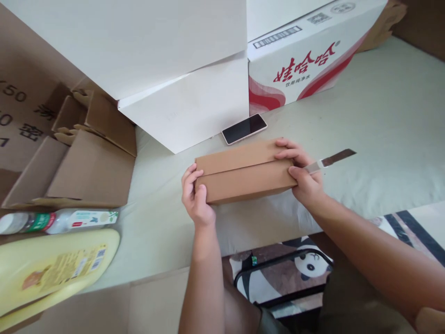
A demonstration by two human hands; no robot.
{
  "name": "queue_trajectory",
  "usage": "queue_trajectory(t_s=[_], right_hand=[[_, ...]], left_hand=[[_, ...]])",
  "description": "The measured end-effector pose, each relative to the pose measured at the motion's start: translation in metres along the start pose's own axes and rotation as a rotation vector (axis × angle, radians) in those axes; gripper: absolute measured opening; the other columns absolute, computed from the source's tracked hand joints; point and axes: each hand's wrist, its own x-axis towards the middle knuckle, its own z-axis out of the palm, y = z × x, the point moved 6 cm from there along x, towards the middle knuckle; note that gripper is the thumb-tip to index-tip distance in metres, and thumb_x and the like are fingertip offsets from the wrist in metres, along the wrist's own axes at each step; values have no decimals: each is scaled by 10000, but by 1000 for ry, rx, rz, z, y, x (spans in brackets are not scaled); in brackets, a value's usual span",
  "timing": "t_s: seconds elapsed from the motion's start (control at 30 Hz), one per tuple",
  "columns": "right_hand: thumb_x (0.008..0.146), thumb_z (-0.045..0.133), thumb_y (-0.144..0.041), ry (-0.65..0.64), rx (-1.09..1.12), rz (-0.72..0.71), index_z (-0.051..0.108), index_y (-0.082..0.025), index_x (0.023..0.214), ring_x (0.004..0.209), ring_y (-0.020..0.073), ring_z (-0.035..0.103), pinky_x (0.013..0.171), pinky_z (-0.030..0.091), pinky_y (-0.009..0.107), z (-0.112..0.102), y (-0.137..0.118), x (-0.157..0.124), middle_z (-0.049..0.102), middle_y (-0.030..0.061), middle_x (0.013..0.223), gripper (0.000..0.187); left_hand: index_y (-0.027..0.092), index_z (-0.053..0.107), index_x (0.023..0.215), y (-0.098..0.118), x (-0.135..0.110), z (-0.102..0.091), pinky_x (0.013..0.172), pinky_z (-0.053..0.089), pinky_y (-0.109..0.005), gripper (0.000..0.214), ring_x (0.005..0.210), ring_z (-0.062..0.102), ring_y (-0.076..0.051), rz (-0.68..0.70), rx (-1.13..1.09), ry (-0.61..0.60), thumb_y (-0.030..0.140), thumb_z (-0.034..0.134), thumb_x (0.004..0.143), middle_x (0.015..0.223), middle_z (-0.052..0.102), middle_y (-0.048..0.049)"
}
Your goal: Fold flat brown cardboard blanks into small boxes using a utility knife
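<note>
A small closed brown cardboard box [243,174] is held between my two hands, with a long seam running across its upper side. My left hand [198,197] grips its left end, thumb on the near face and fingers behind. Around the right end is my right hand [302,174], its fingers on top and thumb on the near face. A knife [335,158] with a pale handle and a dark blade sticks out from my right hand, pointing right. Part of its handle is hidden by the hand.
Beyond the box lies a phone [245,129] beside large white cartons [205,106]. A red-and-white carton [302,69] stands at the back right. On the left are open brown cartons [92,171], a plastic bottle [73,219] and a yellow jug [62,269]. The light cloth surface [392,139] has a near edge.
</note>
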Motion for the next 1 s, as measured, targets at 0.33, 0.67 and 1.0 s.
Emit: queue_trajectory(t_s=[0.33,0.67,1.0], right_hand=[[812,507,-276,-5,-21,-5,679,-286,983,1336,316,463,1159,313,552,-1,1,0,603,10,1322,243],[785,506,-231,11,19,2,688,-280,962,1327,304,473,1159,306,540,1,-2,0,611,6,1315,259],[798,500,-221,4,8,27,686,-284,980,1367,303,436,1182,269,552,-1,2,-2,595,3,1334,268]], left_hand=[[215,710,979,2,1,1,1073,394,-410,292,1209,562,-231,0,-3,5,170,503,779,1220,663,-46],[226,720,999,0,0,0,1074,389,-390,298,1222,552,-223,-5,-29,-2,161,510,799,1230,658,-40],[230,716,1004,-1,0,-1,1080,383,-406,287,1231,547,-228,0,-22,1,165,512,813,1231,656,-47]])
